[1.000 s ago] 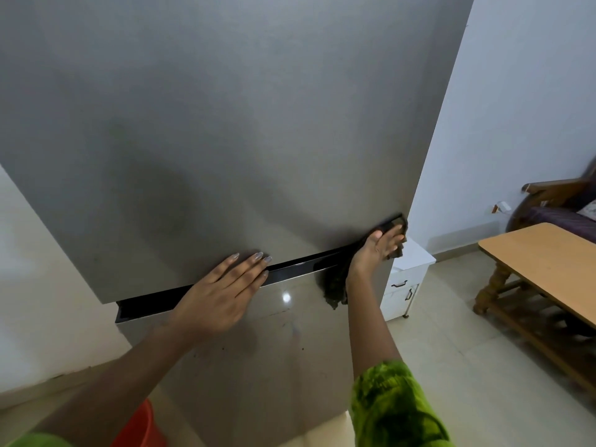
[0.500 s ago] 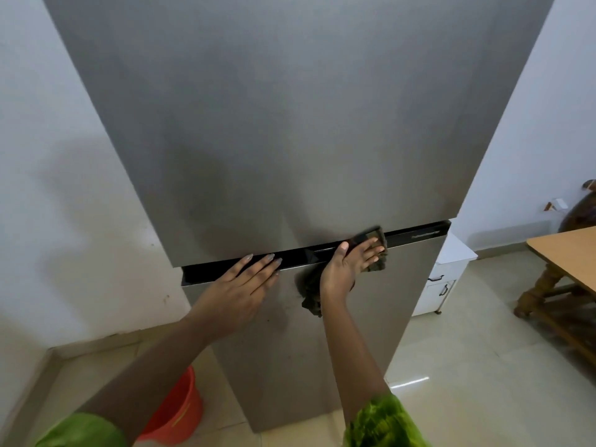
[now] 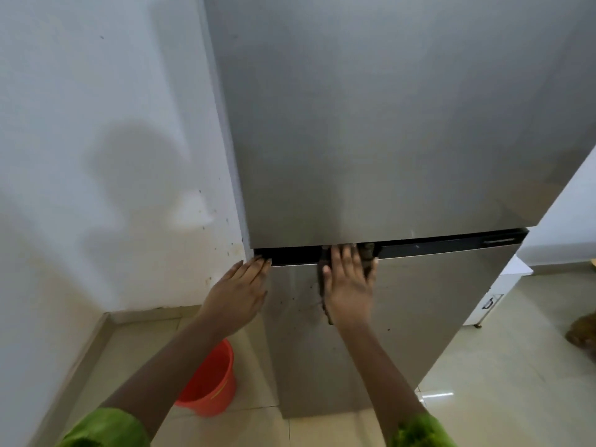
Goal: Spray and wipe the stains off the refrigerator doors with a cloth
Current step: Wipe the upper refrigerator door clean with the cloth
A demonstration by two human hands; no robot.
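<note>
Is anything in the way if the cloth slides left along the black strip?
Yes. The left hand lies flat on the lower door, fingertips on the left end of the strip. Between it and the cloth under the right hand, the strip is bare.

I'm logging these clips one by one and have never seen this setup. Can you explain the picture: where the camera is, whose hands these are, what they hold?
There is no machine here. A person wears one wide-angle camera on the head, looking forward and down, so you see their own two arms. In front stands a grey refrigerator, its upper door and lower door parted by a black strip. The right hand presses a dark cloth flat against that strip and the top of the lower door. The left hand holds nothing; it rests flat on the lower door's upper left corner. An orange bucket stands on the floor at the left, by the white wall.
</note>
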